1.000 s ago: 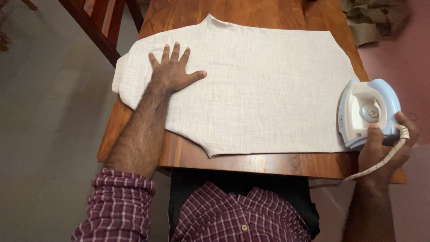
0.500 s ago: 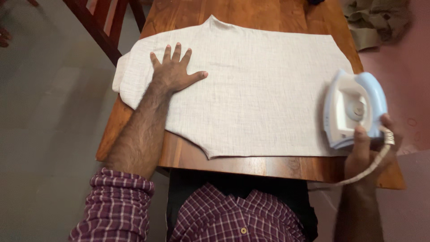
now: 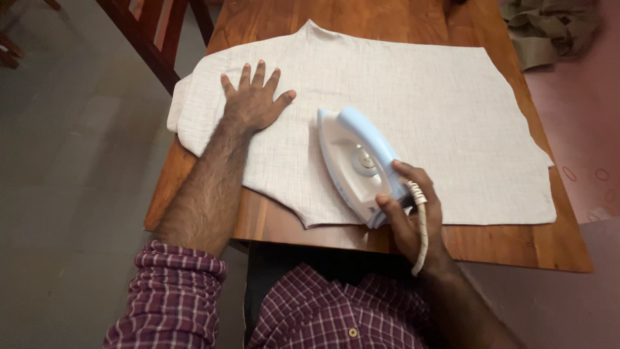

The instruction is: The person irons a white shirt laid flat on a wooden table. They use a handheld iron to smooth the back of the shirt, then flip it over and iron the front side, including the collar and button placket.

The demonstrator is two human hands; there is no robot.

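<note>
Head view: the right hand [image 3: 413,213] is wrapped around the handle of a white and pale blue electric iron [image 3: 357,161], which rests on a flat, pale grey woven cloth [image 3: 413,97]. Left of the iron, the left hand [image 3: 255,100] presses on the cloth, fingers spread wide. Under the cloth is a brown wooden table [image 3: 516,242].

A wooden table [image 3: 516,249] carries a pale cloth [image 3: 439,110] spread flat over most of its top, its near edge overhanging slightly.
</note>
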